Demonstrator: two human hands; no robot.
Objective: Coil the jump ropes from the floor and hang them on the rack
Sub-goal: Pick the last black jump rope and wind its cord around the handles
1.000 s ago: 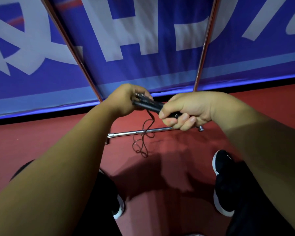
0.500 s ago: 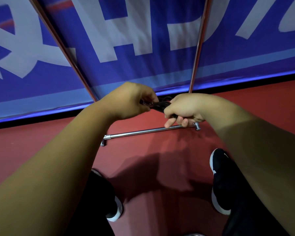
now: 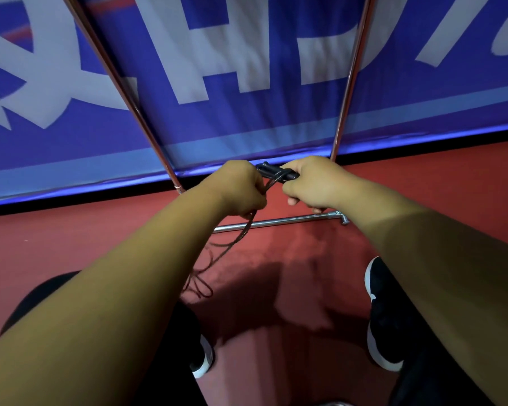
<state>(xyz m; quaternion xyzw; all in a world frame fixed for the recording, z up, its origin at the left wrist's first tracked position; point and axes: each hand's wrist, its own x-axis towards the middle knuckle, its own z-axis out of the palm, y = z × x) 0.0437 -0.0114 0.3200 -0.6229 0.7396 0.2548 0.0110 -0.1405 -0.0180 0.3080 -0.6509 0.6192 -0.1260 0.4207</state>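
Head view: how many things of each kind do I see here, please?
Hands: 2, left hand, right hand
Black shoes with white soles: 2
Shiny metal rack bars: 3
Dark thin jump rope with black handles: 1
Total: 8

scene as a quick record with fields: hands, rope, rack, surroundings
right hand: grips black jump-rope handles
left hand: grips thin dark cord just below those handles
cord: several strands bunched, loose loops hang toward red floor
rack: chrome metal rack, base bar on floor beyond the hands, top out of view
backdrop: blue banner with white letters
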